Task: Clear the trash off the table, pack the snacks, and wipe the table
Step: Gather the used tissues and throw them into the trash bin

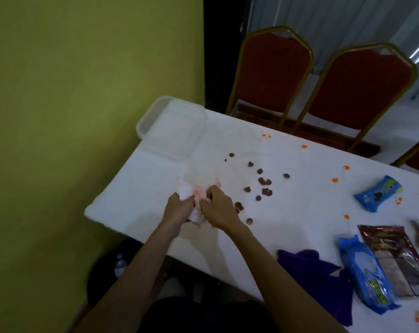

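Crumpled white pink-stained tissue paper is gripped between the curled left hand and right hand at the left end of the white table; tight balling is advised, clear of the scattered brown snack pieces

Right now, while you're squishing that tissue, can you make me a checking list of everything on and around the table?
Surface: white table, spotted with crumbs and scraps.
Job's things: crumpled tissue wad, stained pink; clear container at the far-left corner; purple cloth at the near edge; two blue packets and a brown packet on the right.
Clutter: brown snack pieces scattered mid-table; orange scraps towards the right.
Hands: left hand and right hand both grip the tissue wad.
Cables: nothing seen.
Surroundings: green wall on the left; red chairs behind the table.
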The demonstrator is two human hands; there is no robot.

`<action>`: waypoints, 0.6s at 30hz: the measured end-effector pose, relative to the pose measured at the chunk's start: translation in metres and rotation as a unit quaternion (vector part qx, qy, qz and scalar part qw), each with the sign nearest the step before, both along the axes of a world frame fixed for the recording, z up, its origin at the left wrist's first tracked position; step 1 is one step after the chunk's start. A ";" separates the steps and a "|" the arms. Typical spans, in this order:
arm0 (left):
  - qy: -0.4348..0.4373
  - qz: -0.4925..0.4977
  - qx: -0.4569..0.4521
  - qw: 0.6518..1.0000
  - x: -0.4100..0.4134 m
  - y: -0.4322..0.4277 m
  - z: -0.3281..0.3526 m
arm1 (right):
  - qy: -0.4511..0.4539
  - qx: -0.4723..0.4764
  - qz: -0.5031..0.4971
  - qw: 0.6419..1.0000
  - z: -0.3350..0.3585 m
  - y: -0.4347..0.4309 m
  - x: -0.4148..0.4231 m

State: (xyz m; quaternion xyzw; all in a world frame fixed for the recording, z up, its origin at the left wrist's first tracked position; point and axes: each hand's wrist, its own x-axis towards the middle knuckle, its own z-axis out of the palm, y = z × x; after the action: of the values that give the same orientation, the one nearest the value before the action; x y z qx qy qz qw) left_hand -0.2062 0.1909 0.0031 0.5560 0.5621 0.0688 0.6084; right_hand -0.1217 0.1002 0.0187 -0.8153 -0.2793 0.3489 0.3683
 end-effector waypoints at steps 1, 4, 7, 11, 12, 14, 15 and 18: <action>0.000 0.012 0.000 1.000 -0.008 0.003 0.000 | -0.001 0.000 0.012 1.000 0.000 0.005 -0.006; -0.001 0.057 -0.004 0.998 -0.035 0.012 0.004 | -0.009 -0.007 0.057 0.998 0.001 0.022 -0.028; 0.003 0.097 -0.007 0.995 -0.067 0.021 0.008 | -0.018 -0.017 0.095 0.995 0.000 0.039 -0.054; -0.001 0.127 -0.015 0.992 -0.124 0.035 0.008 | -0.025 -0.035 0.146 0.988 -0.003 0.063 -0.102; -0.005 0.138 -0.014 0.990 -0.140 0.038 0.008 | -0.024 -0.040 0.160 0.986 -0.002 0.068 -0.116; -0.003 0.159 -0.014 0.987 -0.172 0.044 0.007 | -0.027 -0.045 0.186 0.981 -0.003 0.080 -0.147; 0.001 0.171 -0.017 0.985 -0.189 0.047 0.003 | -0.029 -0.051 0.197 0.979 -0.003 0.085 -0.163; 0.009 0.209 -0.025 0.978 -0.239 0.052 -0.006 | -0.030 -0.068 0.231 0.970 -0.005 0.096 -0.210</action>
State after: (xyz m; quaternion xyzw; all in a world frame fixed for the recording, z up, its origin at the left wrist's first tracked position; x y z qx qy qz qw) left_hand -0.4447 0.2426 -0.0030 0.4116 0.6731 0.1756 0.5888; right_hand -0.3315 0.1963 0.0138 -0.7617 -0.4465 0.4187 0.2124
